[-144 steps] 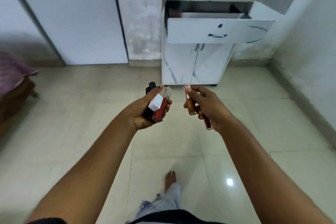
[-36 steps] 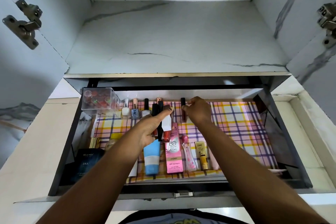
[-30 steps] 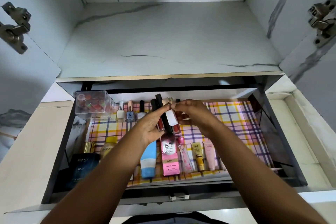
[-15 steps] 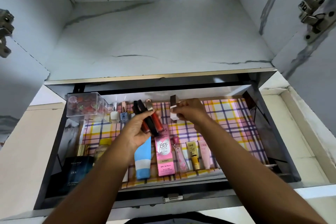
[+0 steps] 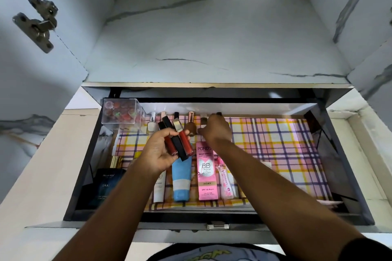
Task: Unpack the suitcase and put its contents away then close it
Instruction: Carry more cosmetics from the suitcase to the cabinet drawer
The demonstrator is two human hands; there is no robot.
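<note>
**Cosmetics over the open drawer**

Gripped in left hand [image 5: 161, 153]: three lip gloss tubes [image 5: 177, 139], above drawer [image 5: 331, 154]. Right hand [image 5: 216, 131] curled round small bottle [image 5: 203, 122] at back row, beside brown bottle [image 5: 190, 125].

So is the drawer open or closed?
Open. The drawer is pulled out, so you can see its checked liner and the tubes lying inside, like the pink BB cream.

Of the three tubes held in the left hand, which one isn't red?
The middle tube in the left hand: it is black all over, while the two flanking it show red liquid under dark caps.
</note>
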